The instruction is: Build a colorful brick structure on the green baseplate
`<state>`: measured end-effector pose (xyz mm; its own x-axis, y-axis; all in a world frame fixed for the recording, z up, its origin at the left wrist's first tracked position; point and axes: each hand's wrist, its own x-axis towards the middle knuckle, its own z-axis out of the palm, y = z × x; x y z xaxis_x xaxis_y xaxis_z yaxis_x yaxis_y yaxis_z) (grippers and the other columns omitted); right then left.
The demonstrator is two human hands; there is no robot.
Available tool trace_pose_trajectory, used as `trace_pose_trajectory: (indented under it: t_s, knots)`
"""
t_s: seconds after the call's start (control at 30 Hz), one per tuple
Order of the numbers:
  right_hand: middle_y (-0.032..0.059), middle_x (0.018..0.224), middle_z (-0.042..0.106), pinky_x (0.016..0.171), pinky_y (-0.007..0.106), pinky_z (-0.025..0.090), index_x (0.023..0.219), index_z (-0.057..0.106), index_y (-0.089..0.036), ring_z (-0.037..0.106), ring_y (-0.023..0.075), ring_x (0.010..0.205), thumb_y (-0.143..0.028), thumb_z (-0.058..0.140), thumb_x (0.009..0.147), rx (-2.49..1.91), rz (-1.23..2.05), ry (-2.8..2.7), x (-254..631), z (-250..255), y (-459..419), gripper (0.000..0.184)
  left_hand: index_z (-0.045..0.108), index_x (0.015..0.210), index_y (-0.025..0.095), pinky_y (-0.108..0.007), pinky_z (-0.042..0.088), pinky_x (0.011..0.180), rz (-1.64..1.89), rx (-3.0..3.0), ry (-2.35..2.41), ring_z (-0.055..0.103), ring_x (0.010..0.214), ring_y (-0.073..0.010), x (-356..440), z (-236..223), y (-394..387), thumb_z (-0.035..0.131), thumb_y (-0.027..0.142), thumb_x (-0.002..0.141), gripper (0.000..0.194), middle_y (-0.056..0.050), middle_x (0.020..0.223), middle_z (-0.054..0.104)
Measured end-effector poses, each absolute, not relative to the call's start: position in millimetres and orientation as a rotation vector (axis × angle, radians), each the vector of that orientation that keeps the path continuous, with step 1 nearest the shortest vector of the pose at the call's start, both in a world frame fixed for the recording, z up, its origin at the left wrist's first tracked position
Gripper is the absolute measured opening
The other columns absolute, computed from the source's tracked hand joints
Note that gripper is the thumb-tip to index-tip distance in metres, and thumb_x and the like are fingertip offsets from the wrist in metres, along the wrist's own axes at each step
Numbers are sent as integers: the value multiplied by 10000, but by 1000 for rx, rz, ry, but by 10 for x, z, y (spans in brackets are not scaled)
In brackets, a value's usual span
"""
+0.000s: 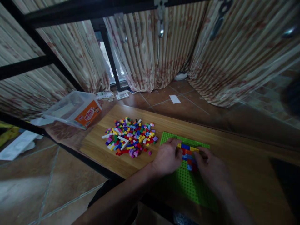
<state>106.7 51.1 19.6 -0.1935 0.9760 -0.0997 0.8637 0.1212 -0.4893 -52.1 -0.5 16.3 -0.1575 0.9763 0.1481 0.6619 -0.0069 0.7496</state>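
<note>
A green studded baseplate (pixel 187 184) lies on the wooden tabletop. On its upper part is a patch of joined toy bricks (pixel 187 153) in blue, red, orange and yellow. My left hand (pixel 167 156) is at the patch's left side, fingers curled against the bricks near a yellow one. At the right side, my right hand (pixel 212 167) has its thumb and fingers pinched at the yellow brick (pixel 194 149) on the upper right corner. The fingers partly cover both edges of the patch. Left of the baseplate spreads a pile of loose bricks (pixel 132 136) in many colours.
A clear plastic box (pixel 70 107) with an orange label stands beyond the table's left end. The wooden table (pixel 98 137) runs across to the right, with a dark flat object (pixel 284 181) at that side. Striped curtains (pixel 150 53) and a tiled floor (pixel 150 100) lie behind.
</note>
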Motion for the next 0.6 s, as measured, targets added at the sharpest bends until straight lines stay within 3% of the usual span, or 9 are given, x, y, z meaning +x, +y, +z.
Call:
trace_pose_trajectory:
  t_s: [0.43,0.6]
  knots:
    - [148,978,728,697,418,511,1168,632,-185,689,315,815,-571,286,868,-1888,407,-2360,1091,105,608,599,596,1216,157,-333,554,924,913,1679,1889,671,984,-218,-569,248,-24,479,225,879,363,-93,1150,669]
    - [134,870,733,676,427,514,1158,636,-198,691,315,754,-624,293,858,-1888,449,-2359,1128,58,647,624,661,1106,192,-319,558,882,1024,1733,1958,683,918,-199,-785,371,-1,472,205,887,289,-57,1034,716]
